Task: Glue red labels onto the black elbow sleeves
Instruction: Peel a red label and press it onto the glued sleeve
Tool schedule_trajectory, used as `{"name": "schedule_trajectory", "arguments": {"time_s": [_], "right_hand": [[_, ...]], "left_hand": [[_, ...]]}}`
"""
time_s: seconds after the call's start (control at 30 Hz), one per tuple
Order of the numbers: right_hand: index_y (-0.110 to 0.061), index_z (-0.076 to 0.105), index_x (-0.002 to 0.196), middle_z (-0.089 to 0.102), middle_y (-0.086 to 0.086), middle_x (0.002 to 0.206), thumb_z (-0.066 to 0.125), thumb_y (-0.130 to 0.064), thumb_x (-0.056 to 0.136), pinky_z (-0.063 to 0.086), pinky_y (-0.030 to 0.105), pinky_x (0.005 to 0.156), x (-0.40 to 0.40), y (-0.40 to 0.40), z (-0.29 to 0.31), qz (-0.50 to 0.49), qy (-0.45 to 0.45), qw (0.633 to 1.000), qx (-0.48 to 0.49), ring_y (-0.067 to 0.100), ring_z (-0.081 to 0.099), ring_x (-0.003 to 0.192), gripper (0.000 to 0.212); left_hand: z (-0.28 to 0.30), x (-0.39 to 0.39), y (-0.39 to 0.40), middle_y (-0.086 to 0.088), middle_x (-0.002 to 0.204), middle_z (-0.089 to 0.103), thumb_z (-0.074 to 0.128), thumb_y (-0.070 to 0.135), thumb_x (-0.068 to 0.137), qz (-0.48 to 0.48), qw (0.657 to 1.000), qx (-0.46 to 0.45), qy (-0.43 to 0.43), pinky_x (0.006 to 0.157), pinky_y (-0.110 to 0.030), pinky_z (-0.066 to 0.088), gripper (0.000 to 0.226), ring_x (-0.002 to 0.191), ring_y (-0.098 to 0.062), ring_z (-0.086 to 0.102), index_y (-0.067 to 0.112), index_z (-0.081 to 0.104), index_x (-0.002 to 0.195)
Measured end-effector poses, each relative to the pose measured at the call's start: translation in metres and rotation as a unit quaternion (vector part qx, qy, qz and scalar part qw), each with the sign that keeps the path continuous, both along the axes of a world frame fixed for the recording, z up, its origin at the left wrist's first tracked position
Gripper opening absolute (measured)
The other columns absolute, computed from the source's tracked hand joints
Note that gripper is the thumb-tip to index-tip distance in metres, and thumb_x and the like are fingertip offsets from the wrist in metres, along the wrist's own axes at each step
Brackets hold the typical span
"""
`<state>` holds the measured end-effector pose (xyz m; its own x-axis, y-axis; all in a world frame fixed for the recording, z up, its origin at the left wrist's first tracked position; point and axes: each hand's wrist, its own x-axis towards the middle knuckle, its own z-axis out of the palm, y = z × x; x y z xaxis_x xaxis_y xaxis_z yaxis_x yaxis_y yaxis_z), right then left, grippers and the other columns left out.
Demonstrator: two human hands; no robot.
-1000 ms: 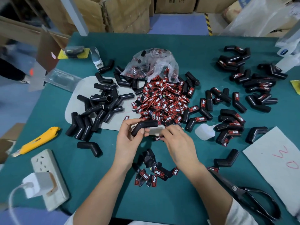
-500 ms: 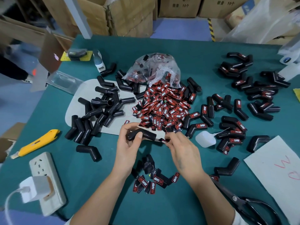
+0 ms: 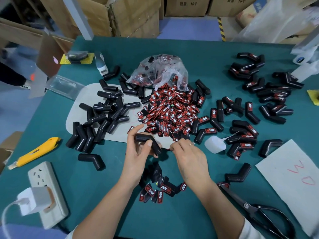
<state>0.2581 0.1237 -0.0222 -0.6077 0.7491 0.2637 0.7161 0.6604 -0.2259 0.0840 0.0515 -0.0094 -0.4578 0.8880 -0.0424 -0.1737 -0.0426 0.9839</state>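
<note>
My left hand grips a plain black elbow sleeve just above the green table. My right hand pinches a small red label right beside the sleeve's lower end. A heap of red labels lies just beyond both hands, spilling from a clear plastic bag. Unlabelled black sleeves are piled to the left. Labelled sleeves lie to the right, with more labelled sleeves at the far right. A white glue bottle lies by my right hand.
Loose labels sit between my forearms. Black scissors lie at the lower right beside a white paper sheet. A yellow utility knife and a power strip with a charger are at the left. Cardboard boxes stand behind the table.
My left hand turned the sleeve so one end points down and right. My right hand drew back from the label heap to that end, pinching a label.
</note>
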Motion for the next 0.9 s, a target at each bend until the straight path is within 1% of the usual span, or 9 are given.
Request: {"name": "schedule_trajectory", "arguments": {"time_s": [0.13,0.2,0.33,0.5,0.57,0.67,0.77,0.83,0.9], "right_hand": [[-0.012,0.069,0.09,0.062,0.003,0.091,0.09,0.012,0.056,0.047,0.031,0.054,0.002,-0.001,0.008,0.012,0.005,1.0,-0.028,0.025,0.063,0.079,0.047],[-0.012,0.07,0.092,0.063,0.003,0.091,0.09,0.006,0.069,0.048,0.031,0.058,0.003,-0.002,0.012,0.012,0.031,0.998,-0.053,0.025,0.064,0.08,0.036],[-0.013,0.07,0.106,0.062,-0.001,0.1,0.067,-0.007,0.1,0.052,0.034,0.067,0.01,-0.001,0.015,0.0,0.119,0.982,-0.148,0.023,0.063,0.081,0.009],[-0.012,0.076,0.118,0.061,0.004,0.102,0.066,-0.002,0.099,0.057,0.046,0.061,0.015,0.003,0.008,-0.025,0.097,0.982,-0.159,0.028,0.066,0.082,0.023],[-0.013,0.076,0.116,0.061,0.004,0.102,0.069,-0.005,0.099,0.056,0.044,0.057,0.014,0.003,0.005,-0.039,0.059,0.988,-0.134,0.028,0.066,0.083,0.02],[-0.012,0.074,0.102,0.06,0.003,0.1,0.077,-0.008,0.094,0.052,0.039,0.05,0.015,0.005,0.004,-0.047,0.049,0.994,-0.082,0.026,0.064,0.08,0.01],[-0.01,0.071,0.096,0.059,0.002,0.1,0.079,-0.005,0.09,0.053,0.035,0.056,0.015,0.006,0.007,-0.02,0.085,0.996,-0.036,0.024,0.061,0.083,0.01],[-0.013,0.069,0.102,0.064,-0.002,0.099,0.069,-0.012,0.097,0.057,0.037,0.068,0.014,0.004,0.01,0.0,0.146,0.986,-0.074,0.021,0.063,0.085,0.005],[-0.027,0.061,0.106,0.068,-0.015,0.095,0.066,-0.018,0.101,0.057,0.036,0.074,0.013,0.001,0.013,-0.024,0.19,0.965,-0.179,0.011,0.065,0.084,0.011]], "left_hand": [[-0.002,0.001,0.0,0.0,0.104,0.072,0.06,0.026,0.105,-0.019,0.999,0.003,-0.033,0.071,-0.031,0.058,0.048,0.091,-0.021,0.07,0.028,0.045,0.151],[-0.001,0.0,-0.001,-0.005,0.107,0.071,0.061,0.028,0.105,-0.027,0.999,0.002,-0.044,0.075,-0.031,0.058,0.051,0.093,-0.026,0.069,0.028,0.042,0.153],[-0.002,-0.001,-0.001,-0.01,0.125,0.071,0.064,0.031,0.103,-0.03,0.998,-0.001,-0.054,0.076,-0.03,0.057,0.052,0.105,-0.029,0.071,0.031,0.045,0.151],[-0.003,0.0,-0.001,-0.013,0.129,0.069,0.063,0.031,0.104,-0.035,0.998,0.002,-0.058,0.077,-0.029,0.057,0.05,0.111,-0.034,0.073,0.031,0.045,0.151],[-0.004,0.0,-0.002,-0.013,0.128,0.069,0.063,0.033,0.103,-0.036,0.998,-0.002,-0.057,0.077,-0.029,0.057,0.051,0.113,-0.037,0.072,0.032,0.046,0.151],[-0.003,0.001,-0.001,-0.014,0.128,0.07,0.063,0.032,0.103,-0.038,0.998,-0.003,-0.049,0.078,-0.029,0.057,0.052,0.108,-0.027,0.072,0.031,0.045,0.152],[-0.003,0.001,-0.002,-0.014,0.128,0.07,0.066,0.035,0.102,-0.038,0.998,-0.006,-0.045,0.078,-0.028,0.057,0.055,0.104,-0.021,0.07,0.03,0.044,0.153],[-0.003,0.001,-0.002,-0.014,0.128,0.069,0.068,0.038,0.102,-0.035,0.998,-0.009,-0.047,0.079,-0.028,0.057,0.055,0.104,-0.021,0.07,0.03,0.046,0.152],[-0.002,0.0,-0.002,-0.013,0.129,0.069,0.071,0.043,0.1,-0.036,0.998,-0.015,-0.045,0.08,-0.029,0.057,0.056,0.105,-0.023,0.069,0.03,0.049,0.15]]}}
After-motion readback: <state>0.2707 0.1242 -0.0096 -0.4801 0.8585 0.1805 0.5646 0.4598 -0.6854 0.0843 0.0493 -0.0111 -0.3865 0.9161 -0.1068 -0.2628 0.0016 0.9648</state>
